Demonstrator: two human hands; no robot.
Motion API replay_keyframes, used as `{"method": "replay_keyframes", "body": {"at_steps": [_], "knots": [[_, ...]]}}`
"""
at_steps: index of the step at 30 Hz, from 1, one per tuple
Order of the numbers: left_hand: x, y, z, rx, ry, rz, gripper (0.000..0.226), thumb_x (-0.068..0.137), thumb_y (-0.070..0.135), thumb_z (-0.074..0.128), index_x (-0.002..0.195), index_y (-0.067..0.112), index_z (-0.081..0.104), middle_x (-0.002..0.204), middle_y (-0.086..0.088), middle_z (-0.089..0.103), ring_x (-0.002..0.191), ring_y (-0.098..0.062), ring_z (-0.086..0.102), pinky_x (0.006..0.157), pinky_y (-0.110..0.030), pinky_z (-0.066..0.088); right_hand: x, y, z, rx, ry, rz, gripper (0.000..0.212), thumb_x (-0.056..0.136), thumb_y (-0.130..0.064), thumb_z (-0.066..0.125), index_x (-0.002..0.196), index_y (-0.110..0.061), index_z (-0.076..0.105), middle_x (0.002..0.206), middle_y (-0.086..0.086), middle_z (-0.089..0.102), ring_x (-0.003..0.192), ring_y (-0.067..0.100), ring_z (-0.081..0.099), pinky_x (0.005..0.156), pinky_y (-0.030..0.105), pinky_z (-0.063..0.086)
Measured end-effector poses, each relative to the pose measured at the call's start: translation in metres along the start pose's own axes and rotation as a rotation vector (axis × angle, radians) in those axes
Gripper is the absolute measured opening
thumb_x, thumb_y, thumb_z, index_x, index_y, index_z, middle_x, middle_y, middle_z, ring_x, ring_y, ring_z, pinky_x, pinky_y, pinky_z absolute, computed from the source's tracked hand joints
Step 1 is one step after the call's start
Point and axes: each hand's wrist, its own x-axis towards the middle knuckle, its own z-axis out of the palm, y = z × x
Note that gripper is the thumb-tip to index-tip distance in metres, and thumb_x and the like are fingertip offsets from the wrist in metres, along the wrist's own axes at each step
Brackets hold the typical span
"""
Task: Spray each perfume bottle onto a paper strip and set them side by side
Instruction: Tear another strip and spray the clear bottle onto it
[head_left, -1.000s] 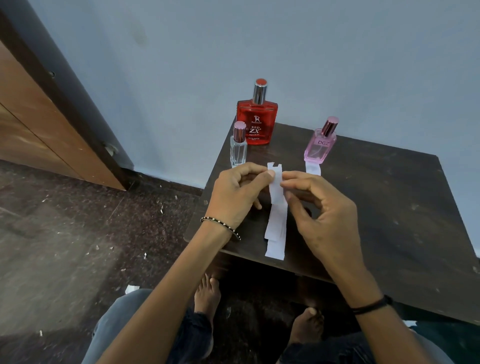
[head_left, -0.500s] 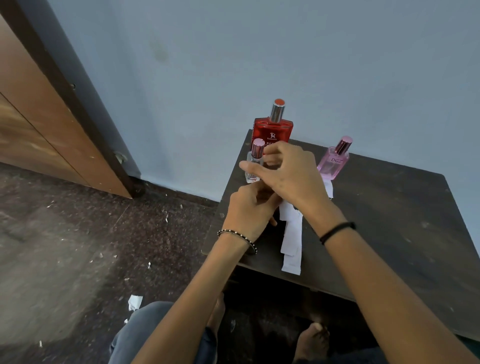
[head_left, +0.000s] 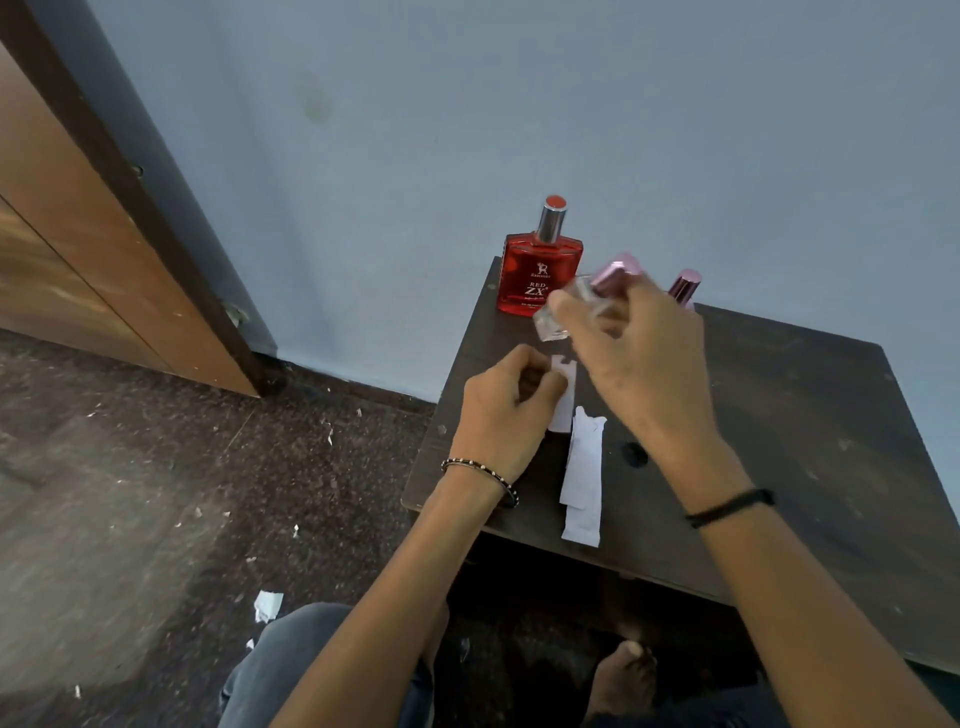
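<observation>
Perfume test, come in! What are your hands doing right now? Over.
Right hand shut on small clear bottle, lifted, tilted. Left hand pinching paper strip. Red bottle on table. Nothing blocking.

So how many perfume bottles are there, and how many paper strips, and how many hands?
Perfume bottles: 3, the red bottle, the small clear bottle in the right hand, and the pink bottle mostly hidden behind that hand.
Paper strips: 3 that I can tell apart, one held strip in the left hand, two overlapping strips on the table.
Hands: 2.
Total: 8.

Right hand grips clear bottle; left hand pinches strip.
</observation>
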Motion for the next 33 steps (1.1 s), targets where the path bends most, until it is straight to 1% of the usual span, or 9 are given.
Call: {"method": "replay_keyframes", "body": {"at_steps": [2,5,10,14,17,22,26,30,33], "knots": [[0.002,0.002,0.001,-0.016,0.059,-0.004,0.011,0.096,0.02,0.061,0.087,0.014,0.062,0.069,0.006,0.062,0.056,-0.006,0.055,0.057,-0.009,0.044,-0.011,0.007,-0.017,0.046,-0.007,0.043,0.026,0.096,-0.049,0.06,0.105,-0.025,0.057,0.086,-0.014,0.069,0.075,-0.005,0.068,0.071,0.009,0.055],[0.005,0.004,0.005,-0.03,0.096,-0.03,0.01,0.096,0.024,0.061,0.086,0.021,0.059,0.077,0.008,0.064,0.063,-0.008,0.059,0.062,-0.014,0.049,-0.029,0.025,-0.028,0.182,-0.054,0.131,0.027,0.098,-0.045,0.059,0.115,-0.025,0.056,0.111,-0.002,0.074,0.097,0.012,0.074,0.091,0.038,0.06],[0.003,0.008,0.014,-0.065,0.083,-0.047,0.008,0.098,0.025,0.061,0.095,0.018,0.058,0.075,0.003,0.066,0.047,-0.001,0.057,0.051,-0.009,0.047,-0.051,0.05,-0.028,0.379,-0.068,0.206,0.052,0.09,-0.059,0.054,0.128,-0.023,0.056,0.11,-0.001,0.073,0.097,0.019,0.073,0.09,0.048,0.059],[0.003,0.008,0.015,-0.057,0.086,0.036,0.021,0.099,0.018,0.06,0.117,0.022,0.049,0.069,0.004,0.065,0.049,-0.002,0.058,0.056,-0.009,0.049,-0.054,0.057,-0.028,0.574,-0.122,0.24,0.025,0.101,-0.033,0.056,0.119,-0.017,0.061,0.078,-0.004,0.063,0.066,0.016,0.057,0.056,0.026,0.051],[0.004,0.007,0.012,-0.038,0.052,0.108,0.016,0.102,0.018,0.056,0.117,0.02,0.063,0.077,0.007,0.066,0.053,-0.002,0.057,0.056,-0.009,0.047,-0.057,0.056,-0.026,0.768,-0.187,0.271,0.019,0.1,-0.024,0.055,0.113,-0.013,0.063,0.073,-0.002,0.059,0.061,0.015,0.052,0.044,0.02,0.04],[0.002,0.009,0.013,-0.027,-0.005,0.168,0.02,0.103,0.021,0.055,0.116,0.02,0.069,0.099,0.012,0.071,0.075,-0.003,0.067,0.065,-0.015,0.054,-0.061,0.051,-0.025,0.849,-0.271,0.301,0.032,0.091,-0.031,0.053,0.109,-0.007,0.065,0.071,0.006,0.063,0.047,0.013,0.046,0.041,0.019,0.036],[0.001,0.01,0.015,-0.026,-0.05,0.216,0.022,0.102,0.016,0.056,0.119,0.016,0.071,0.11,0.004,0.074,0.099,-0.01,0.07,0.086,-0.026,0.058,-0.062,0.051,-0.025,0.832,-0.3,0.296,0.024,0.098,-0.023,0.053,0.109,-0.006,0.066,0.067,0.006,0.061,0.044,0.013,0.042,0.042,0.023,0.033],[-0.002,0.014,0.016,-0.142,-0.063,0.161,0.023,0.1,0.007,0.058,0.118,0.01,0.071,0.104,0.0,0.075,0.093,-0.001,0.07,0.083,-0.016,0.055,-0.063,0.051,-0.025,0.774,-0.323,0.294,0.023,0.101,-0.017,0.053,0.111,-0.001,0.066,0.066,0.005,0.058,0.045,0.012,0.041,0.044,0.024,0.034],[-0.004,0.02,0.016,-0.312,-0.08,0.053,0.022,0.099,0.005,0.055,0.109,0.008,0.074,0.099,-0.006,0.077,0.085,-0.004,0.071,0.077,-0.016,0.056,-0.063,0.051,-0.025,0.741,-0.35,0.302,0.022,0.102,-0.019,0.054,0.111,-0.004,0.068,0.067,0.007,0.057,0.046,0.009,0.042,0.044,0.021,0.037]]}}
